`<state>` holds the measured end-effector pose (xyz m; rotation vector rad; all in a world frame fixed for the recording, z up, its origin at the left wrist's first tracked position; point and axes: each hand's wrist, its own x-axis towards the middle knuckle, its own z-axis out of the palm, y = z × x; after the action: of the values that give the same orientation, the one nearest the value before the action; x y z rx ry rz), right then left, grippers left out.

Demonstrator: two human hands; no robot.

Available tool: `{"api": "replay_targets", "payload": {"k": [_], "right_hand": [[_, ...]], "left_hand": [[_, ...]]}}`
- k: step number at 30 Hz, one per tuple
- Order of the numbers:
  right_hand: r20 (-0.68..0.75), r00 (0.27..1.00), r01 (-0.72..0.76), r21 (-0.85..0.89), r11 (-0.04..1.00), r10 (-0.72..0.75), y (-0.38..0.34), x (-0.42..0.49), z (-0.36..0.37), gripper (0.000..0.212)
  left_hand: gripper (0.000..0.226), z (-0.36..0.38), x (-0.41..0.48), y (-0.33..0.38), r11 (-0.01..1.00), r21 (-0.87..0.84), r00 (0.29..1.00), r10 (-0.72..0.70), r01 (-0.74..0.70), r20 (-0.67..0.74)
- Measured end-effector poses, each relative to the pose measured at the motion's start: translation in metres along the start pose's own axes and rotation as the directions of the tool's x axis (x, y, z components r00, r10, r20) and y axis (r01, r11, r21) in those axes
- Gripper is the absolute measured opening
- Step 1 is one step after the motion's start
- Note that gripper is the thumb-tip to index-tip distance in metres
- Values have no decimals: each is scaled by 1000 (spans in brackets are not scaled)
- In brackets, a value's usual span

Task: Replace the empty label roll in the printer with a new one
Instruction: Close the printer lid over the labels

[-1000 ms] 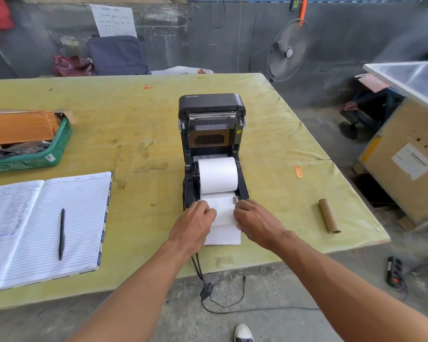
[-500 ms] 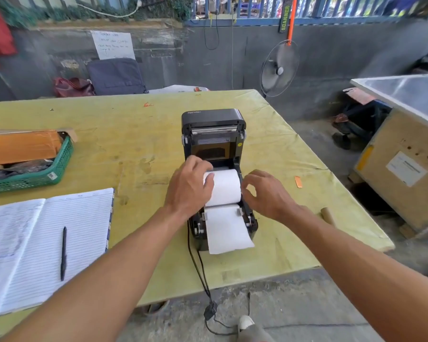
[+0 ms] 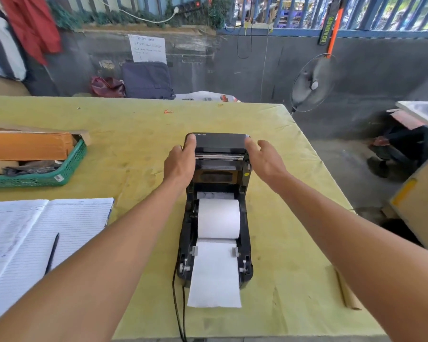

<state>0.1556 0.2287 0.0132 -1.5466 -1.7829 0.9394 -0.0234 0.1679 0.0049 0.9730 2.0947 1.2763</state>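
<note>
With the new roll [image 3: 219, 218] seated, the raised lid [image 3: 219, 141] was flanked by the open left hand [image 3: 181, 164] and open right hand [image 3: 265, 159], empty, apparently for closing.

Both forearms are bare, no sleeves, watches or rings visible.

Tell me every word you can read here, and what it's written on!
"SCANNER": on the black and orange wand hanging at the fence.
Brand name on the printer lid: partly covered by the left hand, too blurred to read.
Handwriting on the white paper sign on the wall: too blurred to read.
Writing in the open notebook: too faint to read.
Sticker on the green basket: too small to read.
</note>
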Motion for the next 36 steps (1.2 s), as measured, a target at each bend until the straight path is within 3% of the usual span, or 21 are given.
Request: {"api": "replay_targets", "payload": {"k": [3, 12, 20, 24, 27, 32, 36], "right_hand": [[75, 997, -16, 43, 999, 13, 3, 5, 9, 68], [-43, 999, 2, 164, 986, 6, 11, -22, 17, 41], [-134, 991, 22, 164, 986, 0, 26, -98, 24, 35], [-122, 992, -8, 104, 995, 21, 42, -140, 30, 32], [-73, 994, -75, 90, 993, 82, 51, -162, 33, 23], [-40, 982, -177, 166, 970, 186, 64, -186, 43, 42], [-48, 970, -227, 168, 959, 238, 74, -196, 49, 52]], "left_hand": [[53, 9, -5, 0, 1000, -5, 997, -22, 21, -80], [57, -1, -37, -11, 999, 4, 977, -37, 39, -208], [46, -24, -87, -43, 997, 64, 981, 59, -48, -185], [29, -34, -117, -62, 999, 37, 992, -6, 11, -127], [44, -37, -135, -71, 998, -11, 994, -67, 66, -85], [59, -34, -156, -92, 990, -47, 990, -134, 132, -36], [58, -31, -162, -106, 986, 20, 986, -163, 163, -37]]}}
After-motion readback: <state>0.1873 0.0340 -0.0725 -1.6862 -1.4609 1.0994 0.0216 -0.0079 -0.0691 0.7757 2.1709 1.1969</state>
